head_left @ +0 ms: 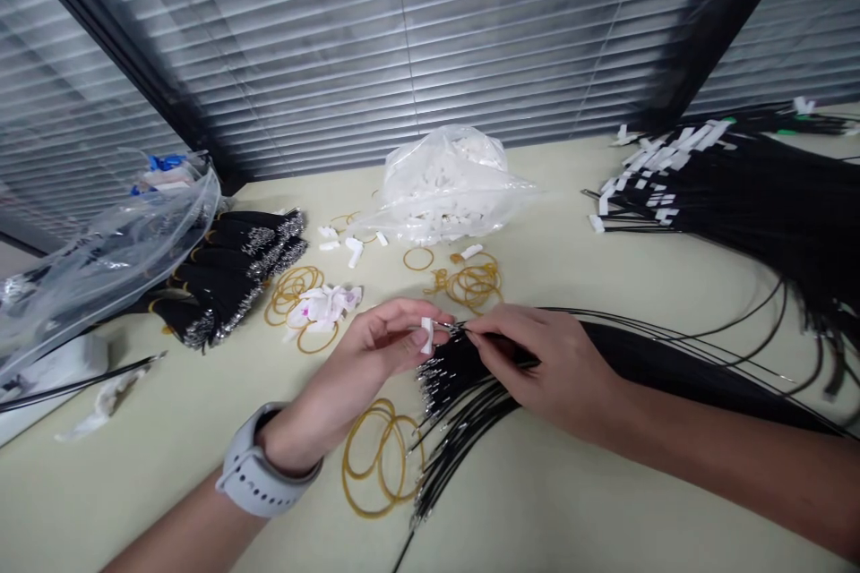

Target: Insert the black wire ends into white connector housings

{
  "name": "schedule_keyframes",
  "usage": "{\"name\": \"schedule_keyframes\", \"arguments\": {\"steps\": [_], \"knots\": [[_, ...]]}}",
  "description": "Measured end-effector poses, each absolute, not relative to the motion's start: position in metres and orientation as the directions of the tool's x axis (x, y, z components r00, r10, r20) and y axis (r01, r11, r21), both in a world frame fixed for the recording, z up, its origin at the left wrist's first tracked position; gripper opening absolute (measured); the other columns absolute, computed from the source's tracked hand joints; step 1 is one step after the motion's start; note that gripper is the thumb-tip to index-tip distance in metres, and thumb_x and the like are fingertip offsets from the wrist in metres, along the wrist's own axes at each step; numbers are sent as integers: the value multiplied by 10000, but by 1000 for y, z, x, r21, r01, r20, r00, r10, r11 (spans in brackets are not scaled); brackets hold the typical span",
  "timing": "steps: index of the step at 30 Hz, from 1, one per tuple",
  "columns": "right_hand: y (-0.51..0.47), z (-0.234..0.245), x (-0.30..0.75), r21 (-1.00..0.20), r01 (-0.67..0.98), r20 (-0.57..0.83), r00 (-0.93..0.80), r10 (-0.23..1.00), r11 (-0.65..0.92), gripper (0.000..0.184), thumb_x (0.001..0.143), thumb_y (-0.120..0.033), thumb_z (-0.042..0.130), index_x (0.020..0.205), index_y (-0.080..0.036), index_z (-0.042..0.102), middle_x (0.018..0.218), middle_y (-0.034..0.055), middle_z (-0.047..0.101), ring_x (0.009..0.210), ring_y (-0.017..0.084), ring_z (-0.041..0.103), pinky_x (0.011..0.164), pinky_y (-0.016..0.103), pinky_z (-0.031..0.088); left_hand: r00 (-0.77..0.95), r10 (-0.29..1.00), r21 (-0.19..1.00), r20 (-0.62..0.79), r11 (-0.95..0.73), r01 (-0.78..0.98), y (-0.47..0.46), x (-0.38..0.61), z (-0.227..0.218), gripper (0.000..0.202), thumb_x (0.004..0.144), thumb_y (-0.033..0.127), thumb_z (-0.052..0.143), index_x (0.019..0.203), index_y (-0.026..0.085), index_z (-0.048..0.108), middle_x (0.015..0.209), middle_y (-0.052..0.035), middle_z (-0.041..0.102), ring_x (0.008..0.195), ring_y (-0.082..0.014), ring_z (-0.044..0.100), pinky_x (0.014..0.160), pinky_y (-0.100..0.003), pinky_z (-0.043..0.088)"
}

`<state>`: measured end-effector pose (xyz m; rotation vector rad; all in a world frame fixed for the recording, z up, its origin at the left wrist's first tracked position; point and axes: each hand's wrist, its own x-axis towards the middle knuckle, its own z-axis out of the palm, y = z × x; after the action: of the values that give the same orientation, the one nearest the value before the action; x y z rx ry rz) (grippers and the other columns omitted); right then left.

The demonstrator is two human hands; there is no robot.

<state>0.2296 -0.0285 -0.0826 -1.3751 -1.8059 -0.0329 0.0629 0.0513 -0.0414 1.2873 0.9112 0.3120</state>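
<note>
Between its thumb and fingers, my left hand (393, 338) pinches a small white plastic piece (427, 336). A black cable (474, 330) with a thin metal end is pinched by my right hand (547, 358), its tip pointing at the white piece. Whether the tip touches that piece or sits in it, I cannot tell. Under and beside both hands lies a large bundle of black cables (460, 416) with silver ends. Yellow rubber bands (382, 461) lie near my left wrist, which wears a grey watch band (269, 466).
A clear bag of white pieces (447, 183) stands by the blinds. At right, black cables with white pieces on their ends (672, 166) are heaped. Banded black bundles (228, 277) lie at left under clear plastic (127, 242). More rubber bands (474, 282) and crumpled white scraps (326, 306) lie between.
</note>
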Motion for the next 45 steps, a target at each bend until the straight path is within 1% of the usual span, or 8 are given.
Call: {"name": "schedule_keyframes", "arguments": {"steps": [4,7,12,17,22,31,40,45], "knots": [[-30,-85,231,-428,798,630,-73,773,424,105,768,-124,473,824,-162,552,696,-30,548,621,27,470,577,156,379,646,649,916,-401,297,270,52,64,-41,260,674,305,584,923,231,579,967,10,605,892,-50,556,739,-115,440],[-30,-85,232,-409,803,627,-99,773,434,119,774,-123,467,839,-157,561,705,-15,552,631,34,476,584,158,388,620,659,905,-425,322,278,52,63,-41,282,670,337,582,926,219,589,919,-3,615,845,-48,557,701,-120,442],[-30,-85,232,-375,817,644,-111,757,438,125,782,-125,461,857,-153,558,735,0,561,670,42,494,620,163,406,609,648,888,-458,365,279,52,62,-43,317,657,335,593,940,192,591,950,-34,622,873,-83,570,725,-152,456],[-31,-88,233,-288,850,669,-151,728,442,137,783,-126,468,892,-161,543,752,5,554,687,53,484,621,180,393,611,636,881,-471,364,302,49,63,-41,275,650,322,607,903,214,610,899,-5,636,830,-59,586,696,-122,464],[-32,-86,233,-209,874,695,-182,696,438,143,778,-113,472,903,-150,531,759,8,550,698,55,474,627,186,381,564,653,862,-506,409,299,44,65,-40,314,631,364,627,919,238,604,880,5,636,808,-46,589,679,-108,484],[-32,-92,233,-244,867,659,-180,730,434,104,793,-128,464,892,-157,475,747,-11,525,696,56,457,631,189,370,589,630,861,-506,411,300,45,64,-42,242,631,315,637,861,246,604,876,34,640,790,-23,601,641,-66,494],[-33,-91,232,-214,854,647,-240,724,474,131,794,-99,448,906,-166,441,725,-16,500,665,60,431,596,190,347,601,604,846,-524,451,284,43,63,-41,319,624,334,640,924,236,592,910,-3,638,822,-49,601,702,-115,506],[-34,-90,231,-211,853,662,-235,711,478,79,799,-104,444,865,-148,450,721,-8,500,667,58,433,599,191,346,611,590,844,-528,446,299,42,62,-40,334,612,342,651,925,239,594,940,0,637,809,-42,603,672,-101,499]]}}
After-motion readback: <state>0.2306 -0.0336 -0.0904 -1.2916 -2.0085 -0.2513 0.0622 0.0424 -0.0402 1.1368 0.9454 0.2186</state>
